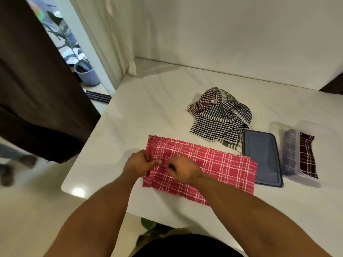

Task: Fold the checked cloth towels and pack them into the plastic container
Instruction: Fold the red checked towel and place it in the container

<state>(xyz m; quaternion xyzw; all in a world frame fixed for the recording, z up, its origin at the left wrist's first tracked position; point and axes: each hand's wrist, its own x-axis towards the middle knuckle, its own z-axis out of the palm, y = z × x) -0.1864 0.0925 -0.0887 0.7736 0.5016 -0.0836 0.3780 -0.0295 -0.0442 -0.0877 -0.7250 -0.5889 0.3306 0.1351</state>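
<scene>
A red checked towel (219,166) lies folded into a long strip on the white table (141,112). My left hand (138,161) pinches its left end, fingers closed on the cloth. My right hand (182,170) grips the same end just to the right, knuckles up. A heap of crumpled checked towels (220,115), black, dark red and olive, sits behind the strip. At the right stands the clear plastic container (301,154) with a folded dark maroon checked towel (307,154) inside. Its blue-grey lid (261,158) lies flat between the container and the red towel.
The table's left edge and front edge are close to my arms. A brown curtain (33,80) hangs at the left, with a potted plant (85,71) behind it. Another person's feet (16,167) stand on the floor at the far left. A white wall backs the table.
</scene>
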